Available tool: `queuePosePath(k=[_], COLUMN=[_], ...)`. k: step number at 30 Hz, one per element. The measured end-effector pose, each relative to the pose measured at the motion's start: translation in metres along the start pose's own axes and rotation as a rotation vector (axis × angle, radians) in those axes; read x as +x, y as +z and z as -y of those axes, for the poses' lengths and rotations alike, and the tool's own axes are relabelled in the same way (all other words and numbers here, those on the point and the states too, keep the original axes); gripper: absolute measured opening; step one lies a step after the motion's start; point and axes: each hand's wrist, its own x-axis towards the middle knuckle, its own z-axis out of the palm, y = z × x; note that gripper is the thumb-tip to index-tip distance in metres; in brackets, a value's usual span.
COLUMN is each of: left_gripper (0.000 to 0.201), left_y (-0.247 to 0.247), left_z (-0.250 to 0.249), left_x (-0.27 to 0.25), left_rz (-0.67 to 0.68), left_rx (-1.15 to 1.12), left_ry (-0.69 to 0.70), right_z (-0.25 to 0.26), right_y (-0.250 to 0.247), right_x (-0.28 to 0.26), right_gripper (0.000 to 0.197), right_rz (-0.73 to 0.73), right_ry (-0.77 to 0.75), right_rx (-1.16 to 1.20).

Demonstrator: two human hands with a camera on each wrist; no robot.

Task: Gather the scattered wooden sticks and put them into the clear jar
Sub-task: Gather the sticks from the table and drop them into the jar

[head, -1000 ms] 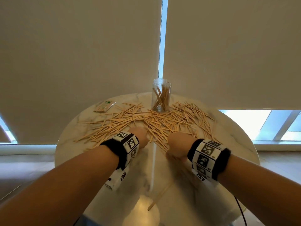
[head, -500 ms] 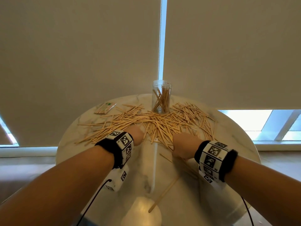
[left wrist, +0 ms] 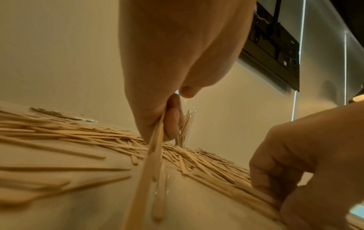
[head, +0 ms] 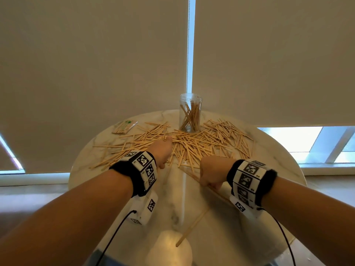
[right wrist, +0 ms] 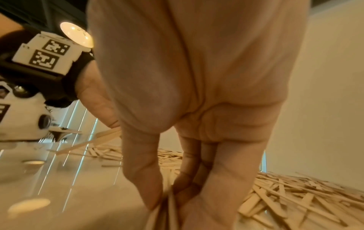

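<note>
Many thin wooden sticks [head: 201, 143] lie heaped across the far half of the round marble table [head: 278, 169]. The clear jar [head: 190, 112] stands upright behind the heap with several sticks in it. My left hand [head: 163, 148] is over the pile's near left part and pinches a few sticks [left wrist: 155, 155] that slant down toward the camera. My right hand [head: 211, 172] sits at the pile's near edge, its thumb and fingers [right wrist: 149, 186] closed on a small bundle of sticks [right wrist: 167, 214]. One stray stick [head: 192, 227] lies near the table's front edge.
A small wrapped packet [head: 124, 127] lies at the table's back left. Closed roller blinds [head: 96, 64] hang right behind the table. A pale rounded thing [head: 171, 248] shows below the front edge. Cables run from both wrist units.
My left hand has moved forward into the pile and now holds sticks. My right hand has drawn back toward the near edge with its bundle.
</note>
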Motion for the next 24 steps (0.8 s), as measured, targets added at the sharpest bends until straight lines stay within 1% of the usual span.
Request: queuePosePath(k=[1,3,6,8,9,11,14,16,18,21,23,24], left_gripper=[0.065,0.064,0.047,0.032,0.030,0.031,0.035,0.038,0.039,0.038,0.038,0.037], left_y=[0.001,0.002,0.004,0.005,0.005,0.005,0.004,0.002,0.001,0.006,0.012,0.015], left_z=[0.001,0.004,0.007,0.009,0.010,0.010,0.007,0.006,0.005,0.001,-0.003,-0.007], left_x=[0.002,0.003,0.011,0.011,0.010,0.008,0.005,0.003,0.001,-0.006,-0.011,-0.015], left_rz=[0.000,-0.011,0.006,0.032,0.039,0.009,-0.090,-0.135,-0.141,-0.128,-0.084,-0.035], left_rx=[0.008,-0.018,-0.118,-0.144,-0.130,-0.090,-0.062,-0.066,-0.071,-0.162,-0.254,-0.321], left_ry=[0.011,0.046,0.112,0.148,0.169,0.210,0.207,0.206,0.216,0.208,0.210,0.211], right_z=[0.001,0.002,0.003,0.002,0.001,-0.003,-0.012,-0.018,-0.024,-0.028,-0.025,-0.023], right_y=[0.001,0.003,0.007,0.006,0.006,0.005,0.003,-0.002,-0.011,-0.027,-0.037,-0.040], right_x=[0.000,0.000,0.003,0.005,0.006,0.009,0.013,0.015,0.014,0.013,0.011,0.011], right_gripper=[0.026,0.034,0.042,0.040,0.039,0.035,0.021,0.024,0.023,0.015,0.013,0.013], right_rz=[-0.025,-0.082,-0.107,-0.094,-0.085,-0.070,-0.064,-0.086,-0.137,-0.235,-0.293,-0.318], right_ry=[-0.006,-0.018,-0.031,-0.029,-0.031,-0.022,0.016,0.034,0.028,-0.007,-0.045,-0.070], right_rx=[-0.042,-0.110,-0.132,-0.107,-0.087,-0.025,0.069,0.120,0.210,0.493,0.711,0.779])
